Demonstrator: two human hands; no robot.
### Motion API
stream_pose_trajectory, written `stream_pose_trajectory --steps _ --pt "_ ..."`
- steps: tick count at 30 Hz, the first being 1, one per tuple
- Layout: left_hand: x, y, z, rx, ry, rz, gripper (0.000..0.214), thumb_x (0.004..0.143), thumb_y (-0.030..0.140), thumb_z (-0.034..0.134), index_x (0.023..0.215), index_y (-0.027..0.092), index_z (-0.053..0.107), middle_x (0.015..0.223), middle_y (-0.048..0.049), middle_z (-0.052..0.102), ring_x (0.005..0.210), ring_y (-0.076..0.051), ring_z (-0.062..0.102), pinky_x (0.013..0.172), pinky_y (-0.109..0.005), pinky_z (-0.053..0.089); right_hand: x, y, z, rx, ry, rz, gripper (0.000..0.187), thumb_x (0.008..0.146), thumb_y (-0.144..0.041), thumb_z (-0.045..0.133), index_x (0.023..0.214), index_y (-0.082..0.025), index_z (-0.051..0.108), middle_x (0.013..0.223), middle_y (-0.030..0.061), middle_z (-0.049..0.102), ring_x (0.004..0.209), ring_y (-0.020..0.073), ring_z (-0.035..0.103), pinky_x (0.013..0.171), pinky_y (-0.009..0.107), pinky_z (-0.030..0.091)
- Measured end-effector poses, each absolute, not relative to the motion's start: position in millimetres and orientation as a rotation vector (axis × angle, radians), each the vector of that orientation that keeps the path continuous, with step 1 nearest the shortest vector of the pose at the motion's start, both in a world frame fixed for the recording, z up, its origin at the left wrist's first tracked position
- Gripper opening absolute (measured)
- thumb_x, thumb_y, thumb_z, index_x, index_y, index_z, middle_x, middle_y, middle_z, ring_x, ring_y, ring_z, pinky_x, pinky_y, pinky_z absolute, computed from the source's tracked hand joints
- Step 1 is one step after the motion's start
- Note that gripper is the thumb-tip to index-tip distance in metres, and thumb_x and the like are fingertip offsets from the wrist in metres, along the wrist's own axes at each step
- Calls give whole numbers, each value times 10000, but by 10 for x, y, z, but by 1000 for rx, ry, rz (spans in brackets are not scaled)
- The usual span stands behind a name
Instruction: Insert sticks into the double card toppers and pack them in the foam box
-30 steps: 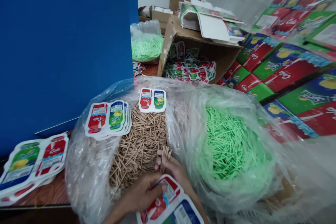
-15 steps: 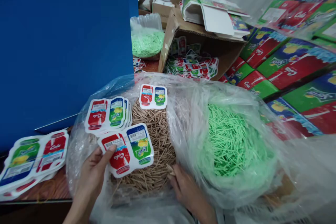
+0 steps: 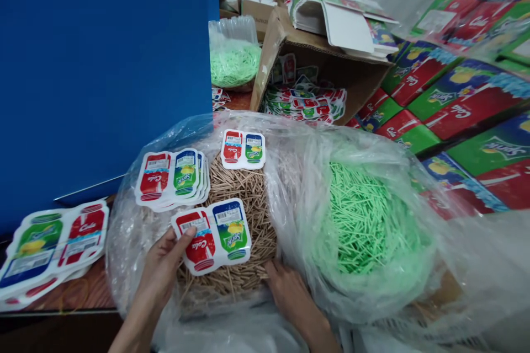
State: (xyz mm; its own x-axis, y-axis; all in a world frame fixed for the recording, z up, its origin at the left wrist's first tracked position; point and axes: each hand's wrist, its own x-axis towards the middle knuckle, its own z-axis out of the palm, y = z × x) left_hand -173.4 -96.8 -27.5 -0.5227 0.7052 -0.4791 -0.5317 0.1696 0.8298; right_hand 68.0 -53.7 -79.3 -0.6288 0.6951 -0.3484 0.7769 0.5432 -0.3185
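Note:
My left hand (image 3: pixel 168 259) pinches the left end of a double card (image 3: pixel 227 234) printed with a red Cola jar and a blue-green Sprite jar, thumb on top. The card is held over a clear plastic bag of short brown sticks (image 3: pixel 244 190). At the right edge of that pile is my right hand (image 3: pixel 290 292), its fingers curled with the tips among the sticks. A few sticks show at the fingertips; how many it grips is hidden. A stack of similar cards (image 3: pixel 168 179) and a smaller card (image 3: pixel 243 149) lie on the bag's far part.
To the right stands a bag of green sticks (image 3: pixel 360 220). More cards (image 3: pixel 53 248) lie on the table at left, beside a blue panel (image 3: pixel 103 66). Behind are an open carton (image 3: pixel 265 66) of cards and stacked printed boxes (image 3: pixel 459 102).
My left hand has moved the card slightly to the right. My right hand's fingers, which showed a few sticks in a pinch, are now lower against the pile.

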Motion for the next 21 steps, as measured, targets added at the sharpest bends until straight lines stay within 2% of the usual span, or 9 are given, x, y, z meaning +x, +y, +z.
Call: stream_pose_trajectory --steps 2,4,8,12,15,18,21 --pt "-1727 -971 -269 160 1436 1555 401 534 268 829 899 176 690 779 -17 777 799 -269 714 669 -320 583 720 -515 -783 1284 2606 -692 238 847 -44 421 978 -191 555 945 81 658 857 229 653 682 277 453" --pt "-1723 -975 -265 147 1425 1552 409 529 260 829 904 174 690 779 -17 777 795 -266 715 672 -315 582 763 -481 -754 1379 2654 -876 206 898 -109 370 981 -207 532 968 69 641 887 205 636 728 280 461" --pt "-1713 -992 -255 150 1420 1517 413 527 264 832 903 171 685 766 -20 776 761 -266 718 640 -313 583 758 -410 -670 1734 2572 -1722 212 938 -347 366 879 -223 526 859 42 612 857 190 592 788 307 456" --pt "-1655 -1023 -234 201 1393 1347 372 557 307 822 874 174 680 720 -25 771 654 -255 721 572 -314 580 596 -401 -648 1829 2135 -2350 413 839 -604 444 685 -224 500 618 -25 498 597 151 509 583 265 429" --pt "-1572 -1035 -215 224 1393 1266 355 544 300 824 843 173 682 689 -27 764 631 -254 721 522 -290 568 464 -422 -686 1809 1829 -2682 441 795 -639 493 674 -218 441 565 -65 417 486 105 412 490 226 359" --pt "-1489 -1031 -215 214 1377 1260 380 534 327 826 849 183 668 668 -19 758 586 -254 715 487 -295 557 414 -423 -687 1828 1845 -2719 426 798 -626 502 674 -232 401 558 -76 371 475 104 359 466 227 326" --pt "-1437 -1017 -242 195 1387 1258 382 540 358 822 834 184 650 671 -19 758 581 -254 713 535 -320 566 452 -407 -598 1890 2161 -2459 375 842 -586 464 687 -245 439 579 -54 396 519 138 389 520 268 360"
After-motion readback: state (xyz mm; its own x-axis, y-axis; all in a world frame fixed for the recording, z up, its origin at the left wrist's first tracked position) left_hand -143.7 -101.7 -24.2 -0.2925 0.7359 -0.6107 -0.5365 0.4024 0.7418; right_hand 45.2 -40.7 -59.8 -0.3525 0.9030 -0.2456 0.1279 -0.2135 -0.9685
